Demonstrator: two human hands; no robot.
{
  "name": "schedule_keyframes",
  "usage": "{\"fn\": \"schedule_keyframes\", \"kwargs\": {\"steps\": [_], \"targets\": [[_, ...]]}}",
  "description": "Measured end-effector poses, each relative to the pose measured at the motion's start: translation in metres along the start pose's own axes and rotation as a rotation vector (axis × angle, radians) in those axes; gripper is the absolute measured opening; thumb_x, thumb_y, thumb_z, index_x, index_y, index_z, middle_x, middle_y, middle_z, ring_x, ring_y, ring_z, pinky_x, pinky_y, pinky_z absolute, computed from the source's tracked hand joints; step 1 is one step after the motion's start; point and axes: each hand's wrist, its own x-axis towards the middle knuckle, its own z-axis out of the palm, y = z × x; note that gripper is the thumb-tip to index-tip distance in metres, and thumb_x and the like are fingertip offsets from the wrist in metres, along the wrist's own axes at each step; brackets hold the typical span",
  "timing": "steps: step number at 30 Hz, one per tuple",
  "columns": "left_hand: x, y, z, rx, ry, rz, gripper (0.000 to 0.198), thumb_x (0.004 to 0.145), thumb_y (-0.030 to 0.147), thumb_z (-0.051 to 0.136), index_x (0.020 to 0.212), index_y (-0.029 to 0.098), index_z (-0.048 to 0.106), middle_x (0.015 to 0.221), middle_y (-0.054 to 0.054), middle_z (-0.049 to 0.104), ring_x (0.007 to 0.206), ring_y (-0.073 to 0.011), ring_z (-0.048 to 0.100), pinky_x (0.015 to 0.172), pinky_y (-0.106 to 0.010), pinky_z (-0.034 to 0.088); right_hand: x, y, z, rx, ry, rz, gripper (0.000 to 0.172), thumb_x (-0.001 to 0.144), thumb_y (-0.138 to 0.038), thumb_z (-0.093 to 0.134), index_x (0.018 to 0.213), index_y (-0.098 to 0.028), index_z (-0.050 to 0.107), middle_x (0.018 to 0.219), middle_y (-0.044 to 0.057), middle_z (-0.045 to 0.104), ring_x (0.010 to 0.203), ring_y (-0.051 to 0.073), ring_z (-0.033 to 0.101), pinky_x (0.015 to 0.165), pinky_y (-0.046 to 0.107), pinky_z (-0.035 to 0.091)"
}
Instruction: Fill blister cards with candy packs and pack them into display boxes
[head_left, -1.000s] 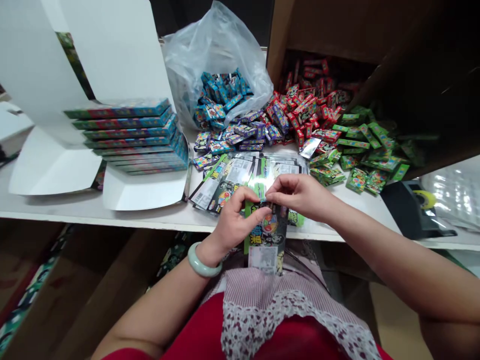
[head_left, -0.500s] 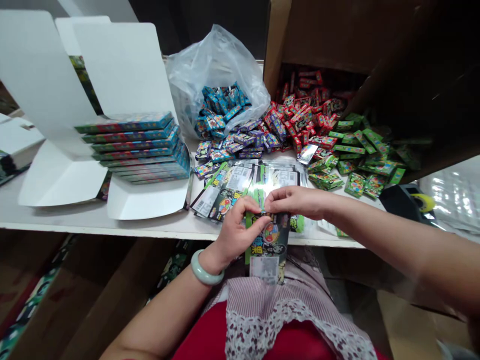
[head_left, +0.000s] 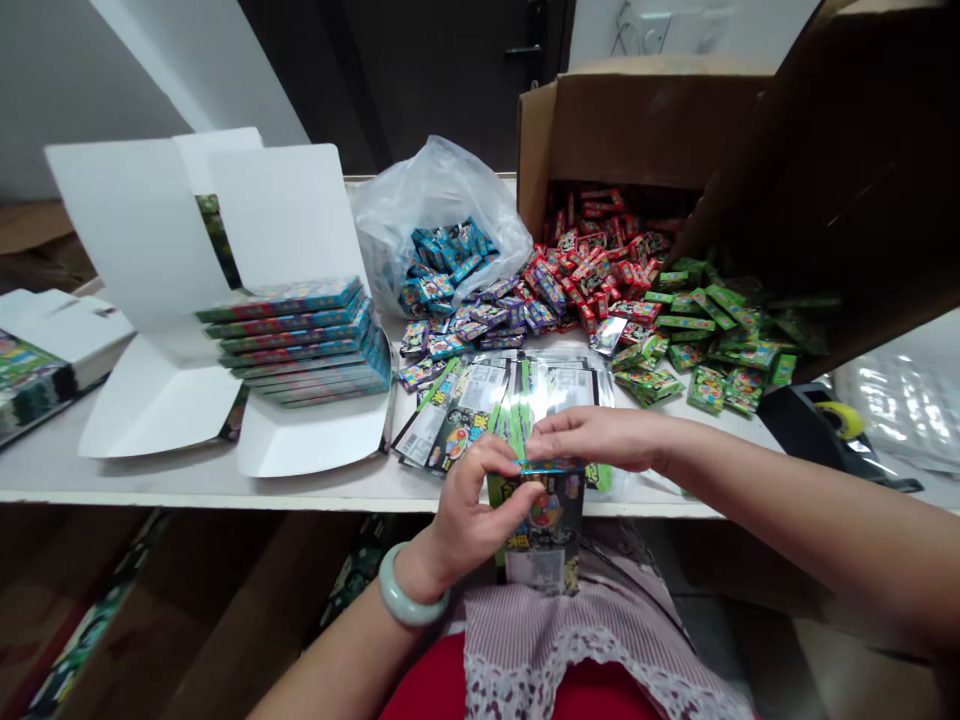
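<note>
Left hand [head_left: 472,525] is clenched on a green-and-black printed card pack [head_left: 544,525], thumb across its face; right hand [head_left: 600,438] pinches its top edge. The pack stands near upright over the table's front edge, long axis running from the lap toward the table. A white table [head_left: 187,480] before a dark door [head_left: 450,80] bears a cardboard carton [head_left: 645,140] spilling red and green packets, a clear plastic bag [head_left: 427,210] of blue packets, a stack of flat boxes [head_left: 300,345] and a spread of printed packs [head_left: 495,400]. A barcode sticker [head_left: 534,568] sits at the pack's lower end; its print is too small to read. A pale jade bangle [head_left: 409,585] circles the left wrist.
</note>
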Motion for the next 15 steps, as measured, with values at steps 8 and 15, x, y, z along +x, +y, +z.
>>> {"fn": "schedule_keyframes", "kwargs": {"steps": [8, 15], "targets": [[-0.008, 0.004, 0.005, -0.012, 0.039, -0.140, 0.021, 0.081, 0.015, 0.062, 0.095, 0.023, 0.048, 0.086, -0.001, 0.054, 0.080, -0.0156, 0.056, 0.074, -0.030, 0.047, 0.002, 0.003, 0.011, 0.080, -0.015, 0.030, 0.036, 0.058, -0.042, 0.080, 0.067, -0.017, 0.056, 0.059, -0.006, 0.050, 0.056, 0.008, 0.041, 0.054, 0.022, 0.029], [-0.048, 0.000, -0.007, -0.512, -0.302, -0.672, 0.061, 0.074, 0.030, 0.075, 0.128, 0.022, 0.047, 0.115, -0.008, 0.062, 0.106, -0.0239, 0.060, 0.093, -0.037, 0.047, -0.003, 0.015, 0.020, 0.030, 0.255, -0.061, 0.027, 0.074, -0.046, 0.065, 0.071, -0.020, 0.060, 0.073, -0.001, 0.059, 0.073, 0.016, 0.055, 0.069, 0.027, 0.041]]}}
